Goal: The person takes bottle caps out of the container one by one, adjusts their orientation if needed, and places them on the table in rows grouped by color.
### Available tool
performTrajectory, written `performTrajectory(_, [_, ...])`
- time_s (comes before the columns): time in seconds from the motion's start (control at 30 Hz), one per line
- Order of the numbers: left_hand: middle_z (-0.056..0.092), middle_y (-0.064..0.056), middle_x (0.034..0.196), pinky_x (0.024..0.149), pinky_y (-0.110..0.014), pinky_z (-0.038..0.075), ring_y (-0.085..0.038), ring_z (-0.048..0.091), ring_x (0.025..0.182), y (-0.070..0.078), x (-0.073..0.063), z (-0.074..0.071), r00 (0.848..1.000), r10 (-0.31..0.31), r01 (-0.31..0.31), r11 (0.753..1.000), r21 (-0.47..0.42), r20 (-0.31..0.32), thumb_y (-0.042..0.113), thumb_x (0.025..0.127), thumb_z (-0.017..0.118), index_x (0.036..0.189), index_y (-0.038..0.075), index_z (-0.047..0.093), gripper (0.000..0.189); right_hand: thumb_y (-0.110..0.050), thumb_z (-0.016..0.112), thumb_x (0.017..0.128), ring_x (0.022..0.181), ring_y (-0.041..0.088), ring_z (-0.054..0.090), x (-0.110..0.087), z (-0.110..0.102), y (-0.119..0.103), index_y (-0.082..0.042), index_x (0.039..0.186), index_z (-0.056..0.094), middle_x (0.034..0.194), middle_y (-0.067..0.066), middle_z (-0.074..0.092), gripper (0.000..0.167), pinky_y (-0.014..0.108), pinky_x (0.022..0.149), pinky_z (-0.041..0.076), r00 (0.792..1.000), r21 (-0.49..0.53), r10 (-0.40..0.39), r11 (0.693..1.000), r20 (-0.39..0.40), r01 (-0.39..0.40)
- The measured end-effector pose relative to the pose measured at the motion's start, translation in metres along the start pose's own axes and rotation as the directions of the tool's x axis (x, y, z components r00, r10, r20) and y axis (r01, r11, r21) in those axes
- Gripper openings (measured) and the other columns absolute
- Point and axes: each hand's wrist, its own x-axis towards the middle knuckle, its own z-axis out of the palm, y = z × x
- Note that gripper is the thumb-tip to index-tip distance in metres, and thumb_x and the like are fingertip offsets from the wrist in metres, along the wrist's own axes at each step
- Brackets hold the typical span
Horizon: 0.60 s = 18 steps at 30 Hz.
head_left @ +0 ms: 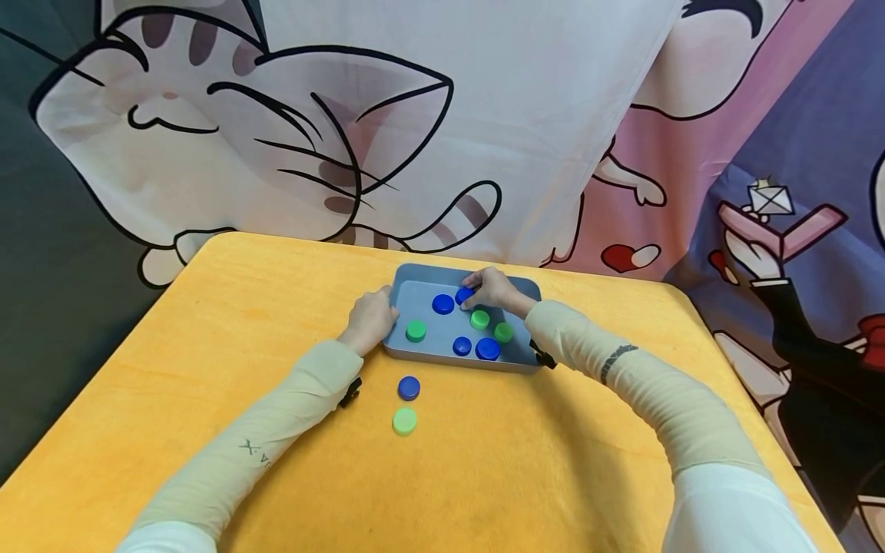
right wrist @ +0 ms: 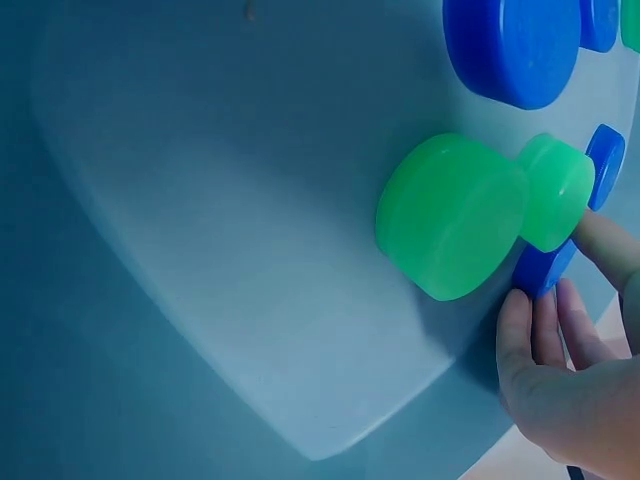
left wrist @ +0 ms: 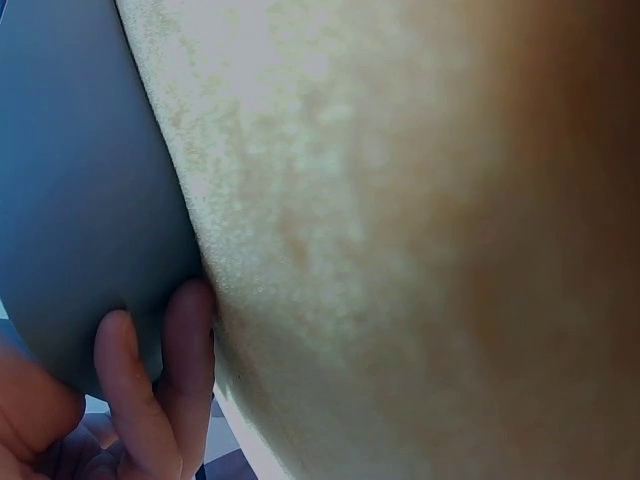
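Left hand (head_left: pixel 369 319) grips the left edge of the tray (head_left: pixel 418 286); right hand (head_left: pixel 499 291) pinches a blue cap (head_left: pixel 462 295) near the far edge; left sleeve (head_left: pixel 270 426) bears a legible "X".

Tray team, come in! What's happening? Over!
Left hand grips tray at its left end. Right hand pinches blue disc inside. Outside, on yellow table: another blue disc, one green disc; neither looks in the way.

Blue-grey tray (head_left: pixel 439 327), four blue discs (head_left: pixel 487 349), three green discs (head_left: pixel 415 331) inside (two separate discs (head_left: pixel 409 388) outside)
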Motion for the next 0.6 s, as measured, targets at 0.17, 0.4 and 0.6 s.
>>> performTrajectory(0.17, [0.063, -0.023, 0.117, 0.073, -0.035, 0.049, -0.026, 0.061, 0.084, 0.0008, 0.0008, 0.0005, 1.0, -0.001, 0.001, 1.0, -0.001, -0.004, 0.01, 0.095, 0.048, 0.142, -0.001, 0.04, 0.049, -0.011, 0.079, 0.077, 0.116, 0.029, 0.059, -0.0008, 0.0008, -0.0014, 0.0, 0.121, 0.065, 0.125, 0.017, 0.063, 0.047, 0.038, 0.102, 0.045, 1.0, -0.026, 0.005, 1.0, 0.008, -0.004])
performTrajectory(0.4, [0.061, -0.023, 0.121, 0.069, -0.033, 0.047, -0.026, 0.06, 0.083, 0.0009, -0.0005, -0.0002, 1.0, -0.008, 0.008, 1.0, 0.003, 0.0, 0.009, 0.095, 0.048, 0.143, -0.001, 0.039, 0.05, -0.012, 0.08, 0.077, 0.111, 0.028, 0.061, -0.001, 0.0008, -0.0017, -0.001, 0.118, 0.066, 0.121, 0.016, 0.066, 0.045, 0.037, 0.101, 0.046, 1.0, -0.013, 0.015, 1.0, 0.007, -0.015])
performTrajectory(0.6, [0.06, -0.023, 0.125, 0.073, -0.034, 0.048, -0.026, 0.06, 0.086, 0.0016, -0.0008, 0.0004, 1.0, -0.011, 0.011, 1.0, 0.004, -0.001, 0.01, 0.096, 0.048, 0.144, 0.0, 0.039, 0.05, -0.015, 0.08, 0.077, 0.108, 0.026, 0.061, -0.003, -0.0007, -0.0027, -0.002, 0.116, 0.068, 0.119, 0.016, 0.067, 0.043, 0.038, 0.1, 0.046, 1.0, -0.006, 0.007, 1.0, -0.005, -0.007])
